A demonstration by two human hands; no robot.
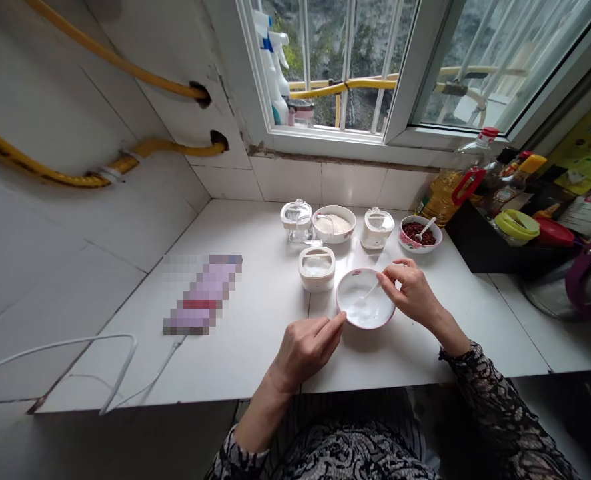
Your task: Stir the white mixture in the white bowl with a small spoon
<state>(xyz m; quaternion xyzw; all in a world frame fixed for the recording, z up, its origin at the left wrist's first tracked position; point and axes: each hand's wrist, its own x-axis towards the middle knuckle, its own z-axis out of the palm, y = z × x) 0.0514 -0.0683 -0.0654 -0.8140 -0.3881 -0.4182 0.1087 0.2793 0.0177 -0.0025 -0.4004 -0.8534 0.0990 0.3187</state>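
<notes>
In front of me on the counter stands a white bowl [348, 287] with a pink rim and something white in its bottom. My left hand [309, 345] has its fingers closed at the near left edge of this bowl. A thin pale spoon [373, 289] slants down into the bowl, its handle pinched in my right hand [411, 291]. Just behind the bowl is a small lidded seasoning jar [317, 268] with white contents. Farther back are a clear-lidded jar [296, 221], a bowl of pale powder [336, 223] and another lidded jar [376, 228].
A bowl of dark red beans [419, 233] with a white spoon stands at the back right. Beyond it are an oil bottle [442, 193] and a black rack [490, 247] of bottles. On the left lies a blurred-out phone-like object [202, 297] with a white cable [162, 367].
</notes>
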